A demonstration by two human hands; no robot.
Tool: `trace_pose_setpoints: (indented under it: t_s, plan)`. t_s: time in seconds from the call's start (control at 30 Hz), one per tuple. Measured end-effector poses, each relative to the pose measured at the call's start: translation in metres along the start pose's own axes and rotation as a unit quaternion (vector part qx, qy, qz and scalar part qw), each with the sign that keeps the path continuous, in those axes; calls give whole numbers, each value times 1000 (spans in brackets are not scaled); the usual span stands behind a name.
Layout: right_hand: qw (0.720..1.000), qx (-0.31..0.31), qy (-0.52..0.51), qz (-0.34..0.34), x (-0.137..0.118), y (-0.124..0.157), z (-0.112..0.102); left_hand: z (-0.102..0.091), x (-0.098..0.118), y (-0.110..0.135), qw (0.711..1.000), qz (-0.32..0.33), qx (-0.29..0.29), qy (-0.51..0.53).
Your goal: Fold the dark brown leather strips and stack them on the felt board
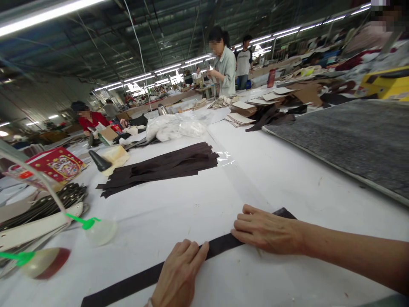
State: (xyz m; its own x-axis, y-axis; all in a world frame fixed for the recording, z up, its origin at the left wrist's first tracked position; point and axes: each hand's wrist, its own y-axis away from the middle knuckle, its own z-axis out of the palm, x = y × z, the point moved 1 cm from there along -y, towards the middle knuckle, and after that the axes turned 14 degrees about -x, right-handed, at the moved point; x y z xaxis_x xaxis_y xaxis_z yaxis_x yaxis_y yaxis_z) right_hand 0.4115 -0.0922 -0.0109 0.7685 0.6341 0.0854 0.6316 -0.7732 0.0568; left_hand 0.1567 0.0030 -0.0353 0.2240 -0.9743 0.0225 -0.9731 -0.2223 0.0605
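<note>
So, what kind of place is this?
Probably a leather-goods or garment factory: the left hand and right hand press a dark strip on a white worktable, a pile of similar strips lies behind, and other workers stand at long tables.

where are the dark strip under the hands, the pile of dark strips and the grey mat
dark strip (134, 283), head view, bare left stretch
pile of dark strips (166, 166), head view, middle
grey mat (351, 136), head view, middle

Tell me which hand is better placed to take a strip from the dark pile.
Left, probably. The left hand rests on the dark strip nearer the pile of strips, which lies ahead on its side; the right hand would have to reach across.
</note>
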Motion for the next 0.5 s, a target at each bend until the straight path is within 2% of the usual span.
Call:
trace_pose_setpoints:
  t_s: [0.2,0.33,0.5]
  plan:
    - [1000,-9,6,8,1,10,3,-6,4,-10,1000,5,-8,-23]
    - [1000,-7,7,15,3,17,4,-11,7,-18,999,-14,16,46]
    - [1000,-4,16,20,3,19,4,-18,27,-46,988,-37,-12,146]
